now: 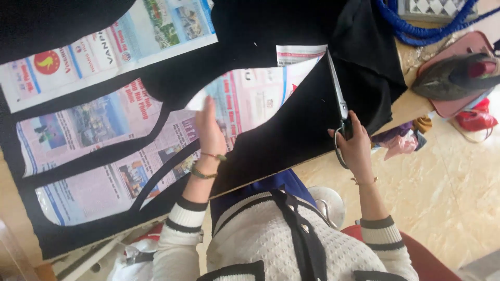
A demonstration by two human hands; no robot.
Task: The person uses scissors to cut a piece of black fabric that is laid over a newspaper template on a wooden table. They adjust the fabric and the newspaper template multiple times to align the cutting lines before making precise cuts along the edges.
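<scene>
My right hand (357, 145) grips the handles of long metal scissors (337, 93), whose blades run up along the edge of black fabric (291, 130) next to a newspaper pattern piece (250, 96). Flat on that newspaper piece lies my left hand (209, 130), fingers together, pressing it onto the fabric. Both wrists wear thin bracelets. The black fabric covers most of the table.
More newspaper pattern pieces (94, 122) lie on the fabric at the left. A clothes iron (455, 75) rests on a pink pad at the table's right end, near a blue coiled cord (422, 28). Cloth scraps and a red bag (476, 119) sit on the tiled floor.
</scene>
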